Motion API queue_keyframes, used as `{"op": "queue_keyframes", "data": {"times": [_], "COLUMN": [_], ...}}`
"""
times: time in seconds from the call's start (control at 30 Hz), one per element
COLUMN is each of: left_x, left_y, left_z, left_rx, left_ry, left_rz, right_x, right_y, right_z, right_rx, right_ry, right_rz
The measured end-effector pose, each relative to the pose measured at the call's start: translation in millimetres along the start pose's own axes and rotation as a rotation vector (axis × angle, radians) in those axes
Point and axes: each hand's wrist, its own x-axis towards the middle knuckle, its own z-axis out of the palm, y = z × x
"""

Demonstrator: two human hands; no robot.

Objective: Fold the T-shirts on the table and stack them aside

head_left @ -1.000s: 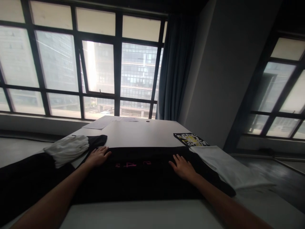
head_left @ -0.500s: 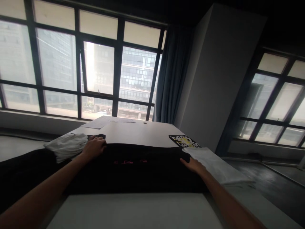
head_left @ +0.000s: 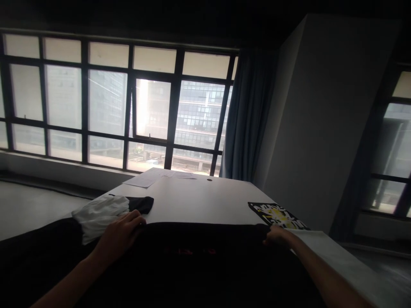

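A black garment (head_left: pixel 205 273) with a few small pink marks is stretched between my two hands and covers the near part of the table. My left hand (head_left: pixel 123 229) is closed on its upper left corner. The upper right corner is pinched in my right hand (head_left: pixel 278 237). Crumpled white cloth (head_left: pixel 101 214) lies just beyond my left hand, with a small piece of black cloth (head_left: pixel 141 204) against it. Past my right hand are a black cloth printed in white and yellow (head_left: pixel 276 214) and a flat white cloth (head_left: pixel 334 252).
The white table (head_left: pixel 199 199) stretches away toward the windows. Sheets of paper (head_left: pixel 141 179) lie at its far left. More dark cloth (head_left: pixel 38 244) spreads at the left. A blue curtain (head_left: pixel 245 119) and a grey pillar (head_left: pixel 324 128) stand behind the table's right side.
The black garment was lying flat with my hands resting on it; now its far edge is lifted, and it hides the near tabletop. My right hand has closed. The view has tilted up and turned left.
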Motion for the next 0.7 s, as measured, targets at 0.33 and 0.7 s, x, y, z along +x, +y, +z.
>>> {"op": "queue_keyframes", "data": {"times": [0.33,0.7], "left_x": [-3,-13], "left_y": [-13,-39], "left_z": [18.2,42.5], "left_rx": [-0.097,-0.168], "left_ry": [-0.038,-0.224], "left_rz": [-0.202,-0.378], "right_x": [74,-78], "right_y": [-150,-191], "right_z": [-47,81], "right_rx": [-0.213,-0.081], "right_ry": [0.582,-0.041], "right_rz": [-0.173,-0.781]}}
